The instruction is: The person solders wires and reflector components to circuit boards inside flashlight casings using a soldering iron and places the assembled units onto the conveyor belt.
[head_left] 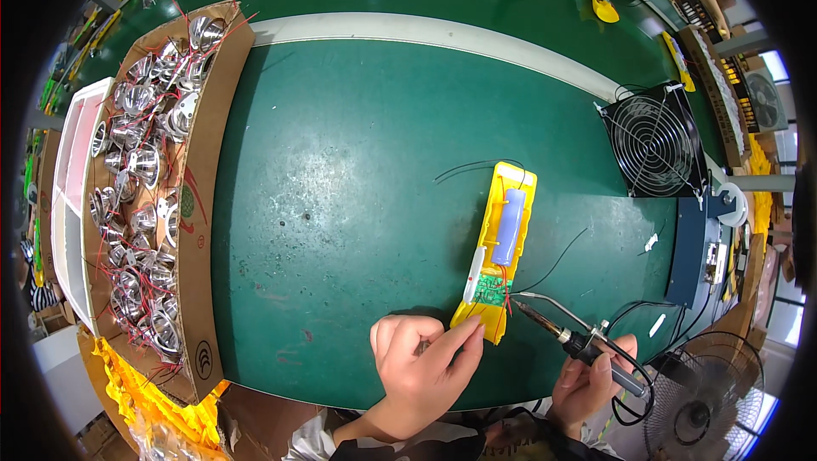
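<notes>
Cardboard box (207, 206), 1: stands along the bench's left edge, filled with silver reflectors (143, 165). Green bench top (349, 129): broad stretch for movement from box to casing, bounded by a white rail (383, 27) at the far edge. Left hand (419, 367): palm down near the front edge, thumb and index fingertips close; whether they pinch a wire cannot be told. Yellow casing (490, 223), 1: lies right of centre, holding 1 blue cell (509, 227) and 1 circuit board (489, 292). Soldering iron (585, 348), 1: tip near the board's right edge. Right hand (585, 383): fingers closed around its handle.
</notes>
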`<state>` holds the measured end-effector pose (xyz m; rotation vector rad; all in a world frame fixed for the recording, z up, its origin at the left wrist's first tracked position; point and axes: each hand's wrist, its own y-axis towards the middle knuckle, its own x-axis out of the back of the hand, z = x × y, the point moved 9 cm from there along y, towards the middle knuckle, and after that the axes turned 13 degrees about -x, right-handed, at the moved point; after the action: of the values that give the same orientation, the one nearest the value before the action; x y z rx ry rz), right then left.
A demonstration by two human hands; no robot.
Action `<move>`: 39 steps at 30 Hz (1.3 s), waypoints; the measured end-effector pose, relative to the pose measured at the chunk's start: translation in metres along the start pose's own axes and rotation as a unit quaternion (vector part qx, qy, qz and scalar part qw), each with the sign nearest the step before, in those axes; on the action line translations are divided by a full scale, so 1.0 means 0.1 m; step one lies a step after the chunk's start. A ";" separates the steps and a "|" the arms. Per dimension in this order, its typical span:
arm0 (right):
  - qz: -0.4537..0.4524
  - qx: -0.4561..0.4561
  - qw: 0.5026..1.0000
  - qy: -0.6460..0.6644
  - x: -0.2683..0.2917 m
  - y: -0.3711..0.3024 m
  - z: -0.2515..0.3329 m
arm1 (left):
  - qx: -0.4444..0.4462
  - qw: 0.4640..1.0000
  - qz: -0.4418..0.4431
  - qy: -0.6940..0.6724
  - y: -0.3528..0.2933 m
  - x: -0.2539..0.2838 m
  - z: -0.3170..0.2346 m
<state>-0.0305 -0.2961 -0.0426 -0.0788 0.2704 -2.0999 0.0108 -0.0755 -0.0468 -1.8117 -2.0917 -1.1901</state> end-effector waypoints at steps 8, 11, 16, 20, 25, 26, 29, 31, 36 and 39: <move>0.002 0.005 1.000 0.012 0.05 0.00 0.02 | -0.027 0.998 0.061 0.017 0.08 -0.09 -0.05; -0.002 0.003 1.000 0.017 0.06 -0.01 0.01 | 0.000 0.999 0.032 -0.028 0.08 -0.06 -0.04; 0.029 -0.003 0.999 0.036 -0.02 0.01 0.02 | 0.007 1.000 -0.017 -0.006 0.06 -0.04 -0.04; 0.018 0.014 1.000 0.015 -0.07 0.06 0.04 | 0.019 0.999 -0.050 -0.001 0.04 -0.05 -0.02; 0.028 -0.003 1.000 -0.012 -0.12 0.10 0.00 | 0.022 0.999 -0.049 -0.005 0.04 -0.06 0.01; 0.029 -0.005 0.999 -0.013 -0.12 0.10 0.00 | 0.016 0.999 -0.047 -0.007 0.06 -0.06 -0.01; 0.018 -0.006 1.000 -0.010 -0.10 0.10 0.02 | 0.009 0.999 -0.045 0.001 0.07 -0.05 -0.03; 0.005 -0.013 1.000 -0.016 -0.08 0.09 0.01 | 0.008 0.999 -0.044 0.002 0.06 -0.05 -0.03; 0.006 -0.037 0.999 -0.018 -0.04 0.08 -0.02 | 0.001 0.999 -0.045 0.008 0.06 -0.06 -0.03; 0.000 -0.054 0.998 -0.017 -0.02 0.07 -0.04 | 0.007 0.999 -0.044 0.012 0.04 -0.07 -0.01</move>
<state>-0.0241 -0.2976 -0.0481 -0.1795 0.3629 -2.0813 0.0159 -0.0822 -0.0482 -1.7072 -2.1810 -1.2076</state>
